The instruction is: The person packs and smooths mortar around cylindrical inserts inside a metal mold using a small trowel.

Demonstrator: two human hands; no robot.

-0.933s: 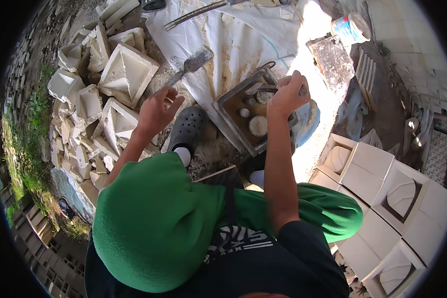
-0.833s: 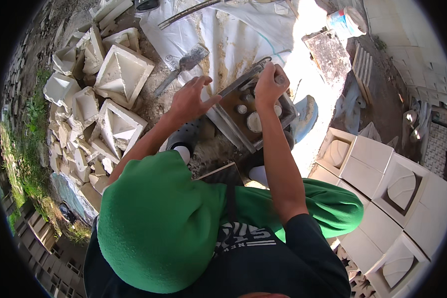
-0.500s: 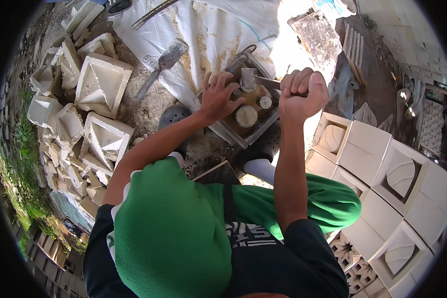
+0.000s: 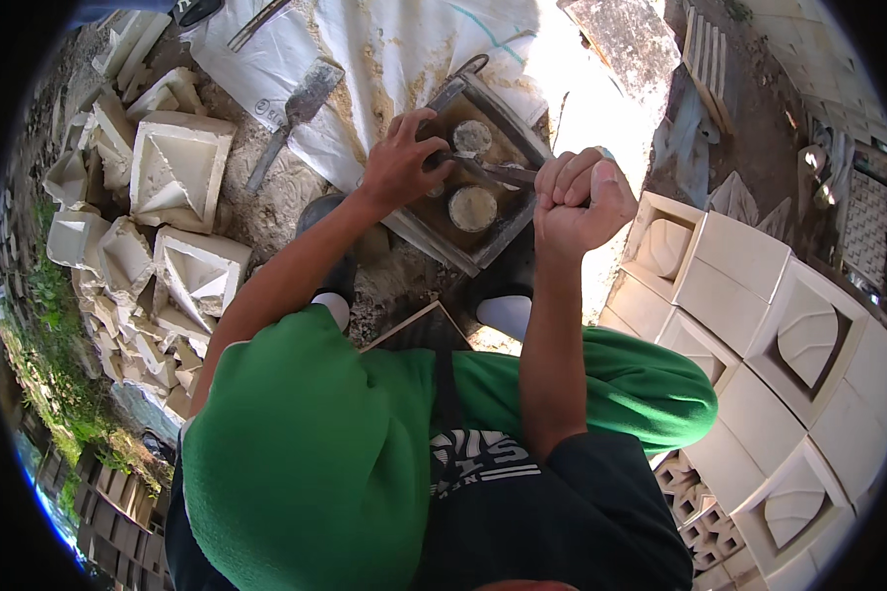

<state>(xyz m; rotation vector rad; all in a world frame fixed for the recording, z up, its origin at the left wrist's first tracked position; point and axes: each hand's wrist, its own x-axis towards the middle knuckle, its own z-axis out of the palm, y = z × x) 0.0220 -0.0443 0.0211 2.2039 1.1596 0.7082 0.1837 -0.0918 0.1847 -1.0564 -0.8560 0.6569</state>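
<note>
Between my feet sits a dark rectangular mould [image 4: 504, 236] with raised sides and a brown, wet-looking inside. Several pale round pieces [image 4: 472, 210] stand up in it. My right hand [image 4: 583, 200] is closed in a fist around the handle of a hammer [image 4: 478, 165], which reaches leftward over the mould. Its head is partly blurred, and I cannot tell whether it touches anything. My left hand [image 4: 404, 163] is at the mould's left side, fingers bent and apart, with nothing visible in them; the fingertips are partly hidden.
A trowel [image 4: 310, 94] lies at the far left on a white sheet [image 4: 384, 49]. Broken pale castings [image 4: 182, 167] are heaped on the left. Stacked cast blocks [image 4: 729, 256] stand close on the right. A flat board [image 4: 626, 39] lies at the far right.
The hammer's head has tilted and shifted, so the far round piece now shows. My right fist has come slightly lower and left. The whole view has shifted a little; my left hand stays by the mould.
</note>
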